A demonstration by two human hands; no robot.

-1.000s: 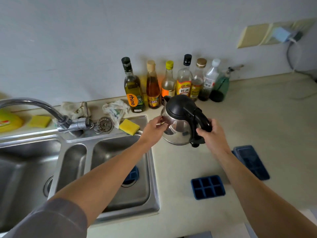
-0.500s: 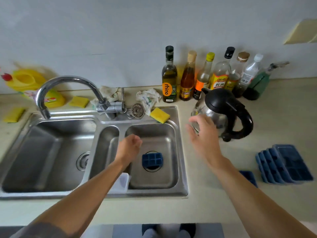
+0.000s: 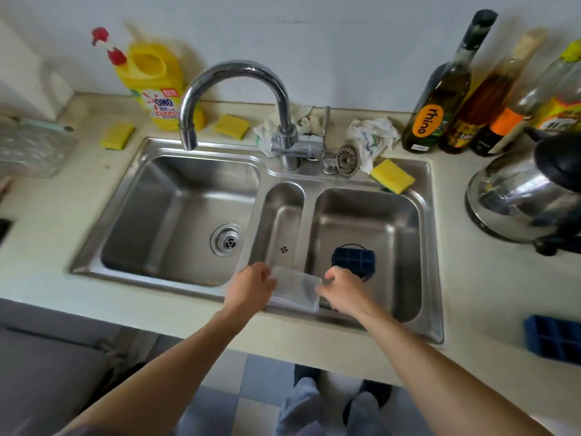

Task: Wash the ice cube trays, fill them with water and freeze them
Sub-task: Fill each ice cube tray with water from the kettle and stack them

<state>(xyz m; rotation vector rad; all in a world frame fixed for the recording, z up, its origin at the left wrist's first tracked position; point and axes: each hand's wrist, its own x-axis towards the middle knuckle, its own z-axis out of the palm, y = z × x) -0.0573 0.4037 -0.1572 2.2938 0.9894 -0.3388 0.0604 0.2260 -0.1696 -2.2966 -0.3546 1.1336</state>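
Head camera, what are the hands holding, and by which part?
A clear plastic piece over the sink's front edge: the left hand grips its left end, the right hand its right end. Tray or lid, I cannot tell.

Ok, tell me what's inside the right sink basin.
A blue ice cube tray lies on the basin floor, hiding what's beneath. The left hand and right hand hold a clear plastic piece, hiding the near-left corner.

An ice tray (image 3: 354, 261) lies in the right sink basin (image 3: 405, 247), kettle (image 3: 515, 196) further right.
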